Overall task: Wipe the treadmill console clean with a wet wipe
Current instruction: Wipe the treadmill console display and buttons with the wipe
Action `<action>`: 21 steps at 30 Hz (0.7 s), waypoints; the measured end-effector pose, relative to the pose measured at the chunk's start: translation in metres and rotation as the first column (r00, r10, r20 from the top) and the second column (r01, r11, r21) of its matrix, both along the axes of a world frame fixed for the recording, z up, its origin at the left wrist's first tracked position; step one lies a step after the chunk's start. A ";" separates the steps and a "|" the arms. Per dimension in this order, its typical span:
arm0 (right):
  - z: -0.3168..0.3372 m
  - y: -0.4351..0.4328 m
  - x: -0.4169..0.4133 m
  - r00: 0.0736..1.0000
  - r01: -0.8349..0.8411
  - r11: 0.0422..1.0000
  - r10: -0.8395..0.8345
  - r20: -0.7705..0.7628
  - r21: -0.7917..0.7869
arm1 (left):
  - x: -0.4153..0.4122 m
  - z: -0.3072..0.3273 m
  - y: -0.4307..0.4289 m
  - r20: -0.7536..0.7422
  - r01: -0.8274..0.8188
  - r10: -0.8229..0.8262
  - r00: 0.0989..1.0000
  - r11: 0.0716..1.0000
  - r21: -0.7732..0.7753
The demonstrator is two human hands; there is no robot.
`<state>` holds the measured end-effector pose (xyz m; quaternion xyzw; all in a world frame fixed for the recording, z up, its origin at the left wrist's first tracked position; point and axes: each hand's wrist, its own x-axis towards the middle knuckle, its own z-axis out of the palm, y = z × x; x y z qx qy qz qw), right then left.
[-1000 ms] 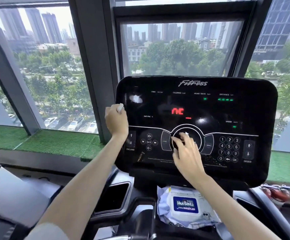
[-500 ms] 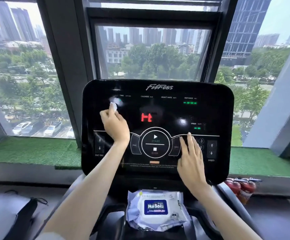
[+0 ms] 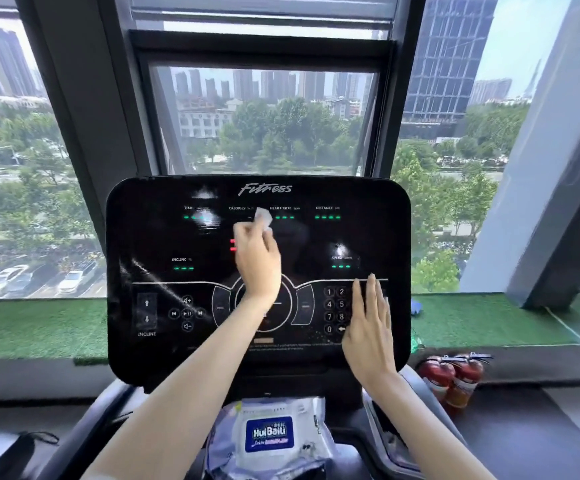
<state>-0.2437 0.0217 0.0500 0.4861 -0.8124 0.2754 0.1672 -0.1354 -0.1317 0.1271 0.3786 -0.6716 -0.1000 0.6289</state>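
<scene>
Glossy black, that treadmill console [image 3: 150, 237], filling the middle of the frame with the "Fitness" logo across its top edge and green dashes lit under TIME, HEART RATE and DISTANCE. The left hand [image 3: 255, 261] is up at the centre of the panel, fingers curled round a small white wet wipe [image 3: 263, 218]. The wipe pokes out above the knuckles, right between the CALORIES and HEART RATE labels. A sliver of red readout shows at the left edge of that hand.

Over on the right side of the panel, the right hand [image 3: 368, 323] lies flat on the console, fingers straight and together, nothing gripped. It covers the right column of the number keypad [image 3: 335, 310], and the fingertips reach the white line that curves across the panel.

At the lower left of the console, the INCLINE arrows [image 3: 146, 311] and the media buttons sit uncovered. Smears catch the light at the upper left of the screen.

At bottom centre of the frame, just below the console, lies a pack of wipes [image 3: 271, 434] with a blue HuiBaiLi label. Two red fire extinguishers [image 3: 451, 379] stand at the lower right, under a strip of green turf [image 3: 489, 320] along the sill. Behind it all, the window [image 3: 264, 116] shows trees and tall buildings, with parked cars [image 3: 8, 278] at the left edge.
</scene>
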 end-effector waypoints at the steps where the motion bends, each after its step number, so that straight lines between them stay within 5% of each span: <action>1: -0.001 0.000 -0.001 1.000 0.003 1.000 -0.003 -0.002 -0.001 | -0.009 -0.004 0.010 0.140 0.087 -0.076 0.987 0.994 -0.072; 3: -0.003 -0.001 -0.002 1.000 0.001 1.000 -0.001 -0.005 -0.003 | -0.024 -0.021 0.032 0.523 0.330 -0.172 0.835 0.917 -0.225; 5: -0.004 0.000 -0.005 1.000 -0.006 1.000 0.006 -0.004 0.001 | -0.023 -0.022 0.031 0.709 0.461 -0.156 0.688 0.849 -0.260; 7: -0.006 0.002 -0.008 1.000 0.001 1.000 -0.001 0.004 -0.007 | -0.017 -0.004 0.016 0.582 0.340 -0.151 0.799 0.912 -0.231; 9: -0.007 0.002 -0.011 1.000 0.016 1.000 -0.016 0.021 -0.010 | -0.015 0.010 0.004 0.245 0.130 -0.098 0.965 0.985 -0.117; 11: -0.010 0.003 -0.013 0.999 0.028 1.000 -0.027 0.038 -0.013 | -0.025 0.009 0.011 0.171 0.109 -0.096 0.980 0.992 -0.063; 12: -0.011 0.003 -0.013 0.998 0.031 0.999 -0.030 0.046 -0.012 | -0.034 0.003 0.018 0.309 0.196 -0.154 0.939 0.974 -0.113; 14: -0.012 0.004 -0.014 0.998 0.037 0.999 -0.036 0.052 -0.017 | -0.044 -0.015 0.035 0.684 0.485 -0.278 0.674 0.865 -0.126; 15: -0.011 0.005 -0.015 0.998 0.041 0.999 -0.040 0.049 -0.021 | -0.043 -0.017 0.034 0.805 0.567 -0.271 0.528 0.818 -0.096; 16: -0.011 0.006 -0.016 0.998 0.044 0.999 -0.043 0.046 -0.026 | -0.043 -0.011 0.026 0.834 0.585 -0.255 0.489 0.806 -0.096; 19: -0.010 0.011 -0.020 0.998 0.047 0.998 -0.046 0.052 -0.035 | -0.047 0.015 0.010 0.501 0.361 -0.261 0.825 0.926 -0.112; 21: -0.011 0.012 -0.023 0.997 0.040 0.999 -0.038 0.061 -0.037 | -0.054 0.014 0.016 0.367 0.289 -0.240 0.898 0.954 -0.082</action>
